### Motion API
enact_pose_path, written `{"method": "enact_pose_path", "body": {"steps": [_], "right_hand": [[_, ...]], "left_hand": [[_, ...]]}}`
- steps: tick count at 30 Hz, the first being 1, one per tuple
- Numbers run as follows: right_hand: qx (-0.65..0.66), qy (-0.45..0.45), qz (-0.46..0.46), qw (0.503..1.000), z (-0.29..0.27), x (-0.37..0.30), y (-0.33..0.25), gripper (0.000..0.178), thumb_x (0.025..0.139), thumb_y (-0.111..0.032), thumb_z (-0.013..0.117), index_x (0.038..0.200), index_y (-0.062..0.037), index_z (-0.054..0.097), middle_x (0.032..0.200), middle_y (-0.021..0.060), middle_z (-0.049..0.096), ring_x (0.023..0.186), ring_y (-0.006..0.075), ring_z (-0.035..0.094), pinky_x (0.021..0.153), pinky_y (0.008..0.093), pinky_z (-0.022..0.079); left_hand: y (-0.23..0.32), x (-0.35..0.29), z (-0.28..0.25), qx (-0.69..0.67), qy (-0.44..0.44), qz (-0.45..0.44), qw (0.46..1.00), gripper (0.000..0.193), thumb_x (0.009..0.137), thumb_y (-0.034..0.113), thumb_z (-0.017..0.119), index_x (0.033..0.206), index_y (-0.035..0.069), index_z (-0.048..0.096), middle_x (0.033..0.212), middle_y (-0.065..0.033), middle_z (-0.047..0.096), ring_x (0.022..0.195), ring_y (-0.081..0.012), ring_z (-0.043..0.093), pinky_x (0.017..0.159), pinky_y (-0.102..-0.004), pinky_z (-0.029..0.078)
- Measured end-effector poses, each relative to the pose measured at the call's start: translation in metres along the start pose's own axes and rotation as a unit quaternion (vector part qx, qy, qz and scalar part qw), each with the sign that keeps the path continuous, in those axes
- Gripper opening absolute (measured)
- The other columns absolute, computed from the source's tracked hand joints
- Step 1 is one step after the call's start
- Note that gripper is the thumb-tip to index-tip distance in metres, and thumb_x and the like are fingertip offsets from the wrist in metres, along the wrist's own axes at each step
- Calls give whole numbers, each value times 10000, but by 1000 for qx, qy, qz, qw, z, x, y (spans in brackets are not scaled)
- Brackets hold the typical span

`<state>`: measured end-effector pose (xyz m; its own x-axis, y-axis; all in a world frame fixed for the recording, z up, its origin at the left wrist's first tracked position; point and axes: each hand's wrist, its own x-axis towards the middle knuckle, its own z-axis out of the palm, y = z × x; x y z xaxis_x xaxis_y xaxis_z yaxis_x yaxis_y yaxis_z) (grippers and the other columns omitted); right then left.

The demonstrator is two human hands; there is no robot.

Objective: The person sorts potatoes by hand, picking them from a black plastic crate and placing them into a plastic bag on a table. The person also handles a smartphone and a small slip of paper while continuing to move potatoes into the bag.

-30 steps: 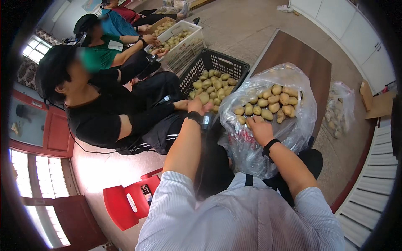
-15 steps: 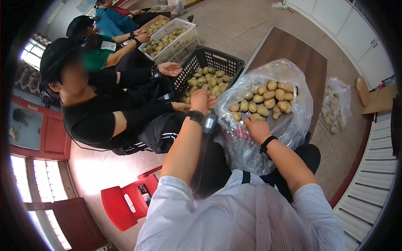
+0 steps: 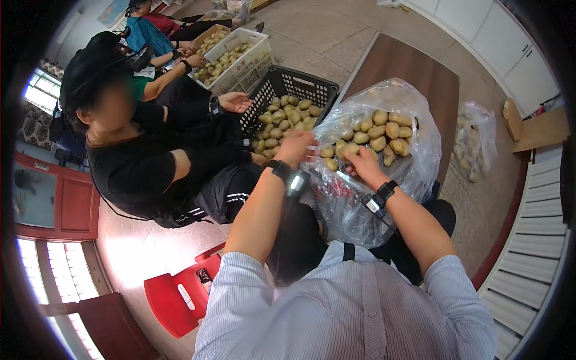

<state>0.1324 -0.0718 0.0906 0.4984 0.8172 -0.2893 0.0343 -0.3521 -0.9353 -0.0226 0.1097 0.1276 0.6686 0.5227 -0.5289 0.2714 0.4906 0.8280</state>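
Note:
A clear plastic bag (image 3: 420, 150) lies spread in front of me, partly on a brown table, with several potatoes (image 3: 378, 131) in its mouth. My right hand (image 3: 367, 168) is over the bag's near part, its fingers closed around a potato (image 3: 348, 150). To its left, at the bag's left edge, my left hand (image 3: 297, 148) has its fingers stretched apart and nothing visible in it. A black slatted crate (image 3: 329, 90) holding many potatoes (image 3: 288, 117) stands just beyond that hand.
A person in black (image 3: 141, 162) sits close on my left, one hand (image 3: 235, 102) over the crate's edge. Farther back, others sit by a white crate (image 3: 264, 51) of potatoes. A red stool (image 3: 174, 297) stands behind left; another filled bag (image 3: 474, 141) lies right of the brown table (image 3: 408, 66).
My left hand has moved from over the black crate right to the bag's edge. My right hand has risen slightly from the potatoes with one in its fingers.

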Motion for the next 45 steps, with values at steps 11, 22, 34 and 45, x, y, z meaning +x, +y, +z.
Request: {"method": "enact_pose_path", "body": {"steps": [11, 22, 34, 45], "right_hand": [[120, -99, -2, 988, 25, 9, -41, 322, 972, -303, 543, 999, 8, 621, 839, 59, 653, 647, 101, 600, 527, 251, 482], [-431, -18, -243, 869, 15, 12, 14, 273, 859, -150, 538, 1112, -50, 559, 1138, 162, 567, 986, 360, 601, 774, 469, 504], [-525, -62, -273, 804, 52, 26, -6, 363, 838, -101, 516, 1195, -151, 558, 1267, 121, 502, 952, 324, 631, 760, 437, 523], [-611, -75, -205, 761, 50, 28, 7, 466, 844, -189, 545, 1305, -255, 519, 1444, 176, 401, 868, 323, 662, 728, 421, 537]], "left_hand": [[-1, -6, 7, -54, -153, -44, 986, 377, 949, 309, 569, 1231, 64, 513, 1093, -72, 623, 863, -211, 650, 684, -333, 546], [-17, 17, -28, -136, 27, 57, 989, 222, 906, 95, 583, 1111, 15, 557, 1014, -79, 592, 832, -217, 606, 697, -365, 554], [-33, 43, -70, -180, 196, 48, 963, 156, 915, 106, 537, 1039, 13, 558, 963, -113, 578, 802, -248, 606, 618, -348, 551], [5, 3, 1, 17, -10, 17, 1000, 205, 930, 189, 536, 1040, 16, 549, 867, -101, 647, 689, -214, 663, 546, -318, 545]]}}
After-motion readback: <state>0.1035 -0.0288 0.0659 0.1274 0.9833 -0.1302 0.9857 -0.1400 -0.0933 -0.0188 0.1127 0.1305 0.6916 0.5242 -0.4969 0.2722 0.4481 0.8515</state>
